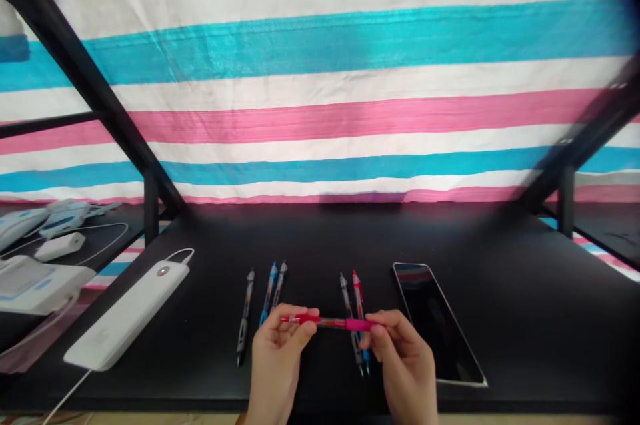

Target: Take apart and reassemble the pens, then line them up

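Note:
A red pen (pixel 333 323) with a clear barrel and a pink grip is held level above the table, one end in each hand. My left hand (pixel 283 345) pinches its red clip end, and my right hand (pixel 405 351) pinches the pink grip end. Beyond my left hand lie a black pen (pixel 245 318), a blue pen (pixel 269 291) and another dark pen (pixel 279 283), the last two partly hidden by the hand. Under the held pen, near my right hand, lie a black-gripped pen (pixel 353 335) and a pen with a red top and blue grip (pixel 358 291).
A smartphone (pixel 440 325) lies dark-screened to the right. On the left is a white power bank (pixel 130 315) with a cable. More white devices (pixel 40 285) stand on a neighbouring surface. Black frame bars (pixel 100 85) rise at both sides before a striped sheet (pixel 325 118).

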Motion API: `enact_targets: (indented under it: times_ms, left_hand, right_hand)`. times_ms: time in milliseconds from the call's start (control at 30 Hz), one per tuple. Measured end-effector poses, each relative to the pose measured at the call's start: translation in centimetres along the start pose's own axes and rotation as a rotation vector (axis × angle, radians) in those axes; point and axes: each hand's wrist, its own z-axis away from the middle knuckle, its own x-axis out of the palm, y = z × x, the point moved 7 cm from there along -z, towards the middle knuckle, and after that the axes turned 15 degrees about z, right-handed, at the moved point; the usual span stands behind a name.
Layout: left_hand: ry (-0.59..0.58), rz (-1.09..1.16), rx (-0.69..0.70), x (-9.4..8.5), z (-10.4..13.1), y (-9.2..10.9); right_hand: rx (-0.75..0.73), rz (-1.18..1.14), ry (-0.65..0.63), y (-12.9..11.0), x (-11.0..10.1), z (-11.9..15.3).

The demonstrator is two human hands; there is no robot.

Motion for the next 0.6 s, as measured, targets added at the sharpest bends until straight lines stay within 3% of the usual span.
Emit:
enact_targets:
  times_ms: [300,400,600]
  left_hand:
    - [-0.008,-0.053,0.03,-0.3,0.3,0.3]
    - [0.005,-0.047,0.021,-0.4,0.3,0.3]
    - [0.03,-0.038,0.001,-0.1,0.2,0.6]
  right_hand:
    - [-0.137,0.039,0.01,-0.9,-0.1,0.1]
    - [-0.201,0.018,-0.041,-1.7,0.2,0.2]
    - [-0.153,-0.055,0.011,-2.6,0.2,0.5]
